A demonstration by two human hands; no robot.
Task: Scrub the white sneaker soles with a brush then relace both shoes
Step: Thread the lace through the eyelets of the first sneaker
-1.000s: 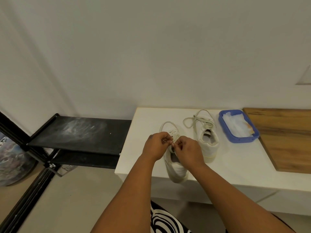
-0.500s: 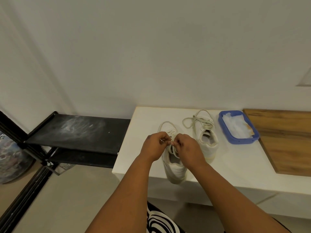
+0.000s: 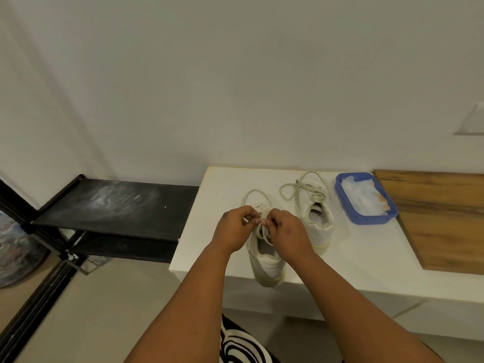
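Note:
Two white sneakers stand on a white table [image 3: 225,184], toes toward the wall. The left sneaker [image 3: 267,260] has its heel hanging over the table's front edge. My left hand [image 3: 235,230] and my right hand [image 3: 286,235] meet above its tongue, and each pinches a strand of its white lace [image 3: 262,229]. The right sneaker [image 3: 317,221] stands beside it, untouched, with its lace [image 3: 293,189] lying loose in loops over the toe. No brush shows in the view.
A blue plastic tray [image 3: 348,203] holding white cloth or paper sits right of the shoes. A wooden board [image 3: 442,221] covers the table's right part. A black two-tier shelf [image 3: 117,205] stands left of the table. The wall rises directly behind.
Both hands stay at the left sneaker's laces with small finger movements. The view has shifted slightly; the shoes and tray have not moved.

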